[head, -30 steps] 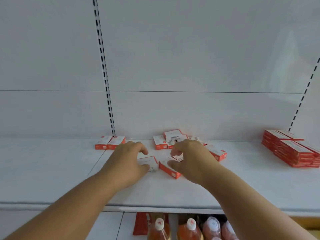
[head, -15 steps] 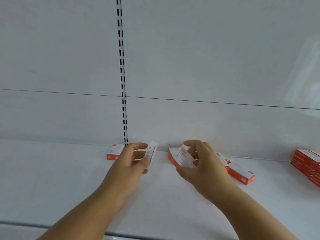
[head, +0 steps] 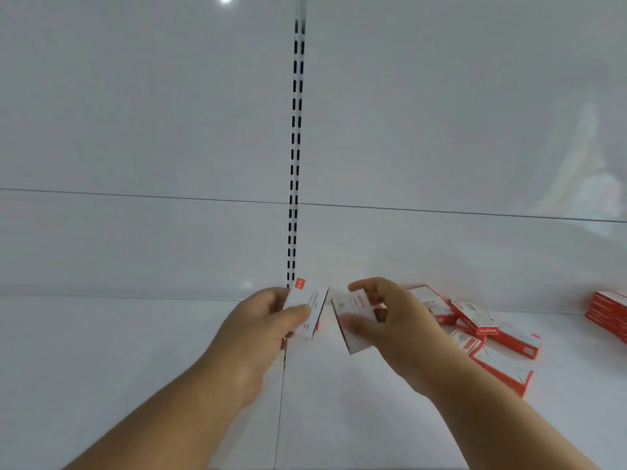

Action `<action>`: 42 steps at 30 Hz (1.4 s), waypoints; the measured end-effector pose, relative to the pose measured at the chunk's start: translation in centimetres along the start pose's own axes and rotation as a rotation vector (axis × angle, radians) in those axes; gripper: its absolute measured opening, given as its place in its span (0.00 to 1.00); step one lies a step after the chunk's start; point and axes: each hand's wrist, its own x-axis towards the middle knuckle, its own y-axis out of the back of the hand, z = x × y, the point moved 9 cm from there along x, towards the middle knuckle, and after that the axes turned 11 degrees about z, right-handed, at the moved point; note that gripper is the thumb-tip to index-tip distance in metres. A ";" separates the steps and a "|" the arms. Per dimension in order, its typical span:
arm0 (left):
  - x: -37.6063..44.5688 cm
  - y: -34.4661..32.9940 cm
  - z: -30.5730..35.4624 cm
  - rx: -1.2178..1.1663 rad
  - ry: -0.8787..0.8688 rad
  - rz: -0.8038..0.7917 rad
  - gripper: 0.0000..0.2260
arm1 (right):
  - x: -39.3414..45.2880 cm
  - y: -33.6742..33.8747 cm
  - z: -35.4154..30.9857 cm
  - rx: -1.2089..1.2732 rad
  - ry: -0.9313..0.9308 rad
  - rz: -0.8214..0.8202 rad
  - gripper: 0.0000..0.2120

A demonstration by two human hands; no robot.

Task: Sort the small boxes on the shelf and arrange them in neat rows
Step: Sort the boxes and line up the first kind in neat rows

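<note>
I think the job is only partly done. My left hand [head: 268, 317] holds one small box [head: 305, 312] up off the shelf [head: 135, 368], pinched between thumb and fingers. My right hand [head: 390, 320] holds a second box [head: 353, 325] the same way, tilted, just beside the first one but not touching it. Both boxes are white with a bit of red.

To the right of my right hand lies a messy pile of boxes [head: 481, 330]. They point every which way and some lean on each other, so those are not sorted yet. Far off at the right edge sits a neat stack of red boxes [head: 607, 313] (it looks tidy, but part of it is cut off, so I cannot count it). I see no finished row in front of me.

The shelf is flat, white and smooth, with a thin seam [head: 281, 401] running toward me. Behind it is a plain white back wall [head: 135, 130] with a slotted strip [head: 296, 147] going up it. A light shines off the wall near the top.
</note>
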 end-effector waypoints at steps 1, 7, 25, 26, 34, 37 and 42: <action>0.5 1.1 -0.2 0.117 -0.046 0.008 0.07 | 0.0 -0.8 0.2 0.035 -0.042 0.014 0.13; 3.5 3.7 -2.4 0.579 -0.131 -0.063 0.14 | 0.8 -5.5 2.8 -0.001 -0.265 0.007 0.07; 4.8 2.9 -2.0 0.915 -0.391 0.057 0.22 | 1.5 -5.9 2.7 -0.604 -0.026 0.278 0.10; 4.7 3.0 -1.8 0.901 -0.423 0.066 0.21 | 1.4 -5.8 2.7 -0.592 -0.020 0.287 0.10; 1.4 -0.1 0.9 0.828 -0.694 -0.099 0.09 | 0.1 -3.8 -0.3 -0.475 0.153 0.381 0.08; -0.2 -3.1 2.3 0.789 -0.720 -0.168 0.09 | -0.1 -1.6 -1.1 -0.511 0.232 0.366 0.07; -1.8 -9.3 3.2 0.790 -0.742 -0.229 0.07 | 0.8 5.1 0.7 -0.595 0.266 0.394 0.05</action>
